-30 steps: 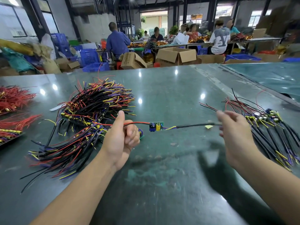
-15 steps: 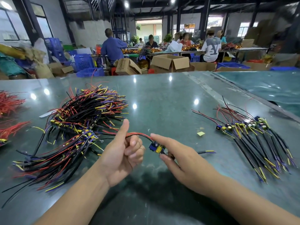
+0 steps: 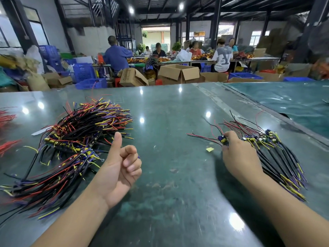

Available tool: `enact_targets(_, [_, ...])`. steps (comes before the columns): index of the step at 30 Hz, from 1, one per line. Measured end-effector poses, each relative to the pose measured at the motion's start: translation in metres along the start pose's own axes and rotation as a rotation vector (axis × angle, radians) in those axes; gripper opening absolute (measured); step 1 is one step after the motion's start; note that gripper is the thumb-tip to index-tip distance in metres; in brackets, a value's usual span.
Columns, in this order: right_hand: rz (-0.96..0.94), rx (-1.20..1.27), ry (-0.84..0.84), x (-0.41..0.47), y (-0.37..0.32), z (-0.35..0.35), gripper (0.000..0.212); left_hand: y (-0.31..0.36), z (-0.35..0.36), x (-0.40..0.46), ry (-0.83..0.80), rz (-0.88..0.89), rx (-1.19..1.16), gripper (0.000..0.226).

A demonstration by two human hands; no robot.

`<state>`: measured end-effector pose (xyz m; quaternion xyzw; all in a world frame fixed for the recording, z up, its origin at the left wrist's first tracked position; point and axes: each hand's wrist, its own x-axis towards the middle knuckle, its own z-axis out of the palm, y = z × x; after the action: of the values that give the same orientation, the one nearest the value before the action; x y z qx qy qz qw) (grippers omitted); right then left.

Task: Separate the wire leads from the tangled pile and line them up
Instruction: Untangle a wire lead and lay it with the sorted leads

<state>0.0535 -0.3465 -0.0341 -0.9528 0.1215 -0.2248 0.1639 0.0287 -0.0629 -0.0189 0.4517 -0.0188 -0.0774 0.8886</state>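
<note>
The tangled pile of black, red, yellow and purple wire leads lies at the left of the green table, with a looser bundle trailing toward me. My left hand hovers beside it, thumb up and fingers curled; a small purple tip shows at the fingers. My right hand pinches one wire lead at its small blue and yellow component, its red and black wires pointing left. It sits at the left end of the lined-up row of leads.
Red wire bundles lie at the table's left edge. A yellow scrap lies near my right hand. Another green table adjoins on the right. Cardboard boxes, blue crates and seated workers are beyond the far edge.
My left hand let go of the lead's red wire. My right hand carried the lead from the middle of the table to the right, up against the lined-up row.
</note>
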Motion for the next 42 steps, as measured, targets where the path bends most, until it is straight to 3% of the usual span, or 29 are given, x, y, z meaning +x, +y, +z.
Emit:
enact_targets(10, [-0.139,0.182,-0.053,-0.008,-0.011,-0.004,0.026,0.002,-0.001,0.001,0.053,-0.016,-0.001,0.057])
enact_targets(14, [-0.107,0.032,-0.161,-0.008,-0.011,0.005,0.027,0.001,-0.001,0.002,0.055,-0.017,0.008,0.059])
enact_targets(19, [-0.055,-0.057,-0.036,-0.001,-0.006,0.010,0.023,0.000,-0.003,0.002,0.046,-0.020,0.013,0.061])
enact_targets(30, [0.016,-0.082,-0.029,0.006,0.000,0.013,0.025,0.001,-0.003,0.001,0.049,-0.028,0.030,0.062])
enact_targets(34, [-0.104,-0.045,0.045,0.005,-0.002,0.013,0.026,0.001,-0.002,0.001,0.050,-0.028,0.032,0.062])
enact_targets(37, [-0.142,-0.145,-0.004,0.003,-0.005,0.014,0.026,0.002,-0.002,0.000,0.054,-0.026,0.034,0.061])
enact_targets(42, [-0.033,-0.298,-0.060,0.001,-0.005,0.012,0.033,0.005,-0.005,0.004,0.137,0.057,0.015,0.060])
